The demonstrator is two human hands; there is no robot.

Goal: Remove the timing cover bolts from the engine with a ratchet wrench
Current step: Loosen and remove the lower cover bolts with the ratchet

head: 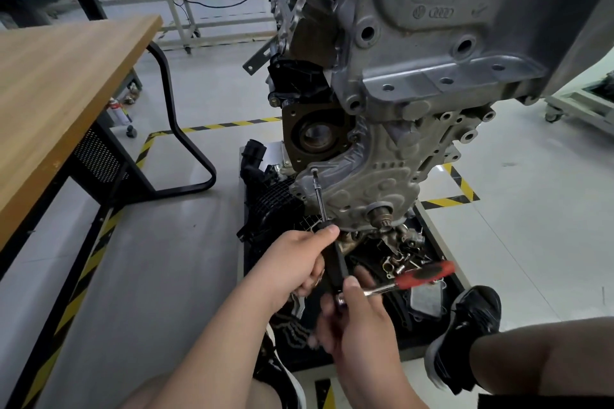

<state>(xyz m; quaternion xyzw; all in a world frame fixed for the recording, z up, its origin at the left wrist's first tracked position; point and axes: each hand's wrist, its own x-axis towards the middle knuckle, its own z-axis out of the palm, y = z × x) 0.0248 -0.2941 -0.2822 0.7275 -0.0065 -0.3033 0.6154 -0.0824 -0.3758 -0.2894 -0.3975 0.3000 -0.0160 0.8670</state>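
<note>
Ratchet wrench (408, 279) gripped by left hand (292, 262), right hand (358, 319) fingers (350, 285) (tray (443, 244) holds loose parts (398, 259)).

Black sneakers (465, 332), white soles (432, 364); forearms (212, 342), knees (548, 352) bare.

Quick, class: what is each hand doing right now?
Left hand: grips the black extension bar.
Right hand: holds the ratchet wrench at its head.

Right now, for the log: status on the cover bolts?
Left hand grips extension bar; right hand holds ratchet head. Tip on bolt, left edge of cover. No obstruction seen.
</note>
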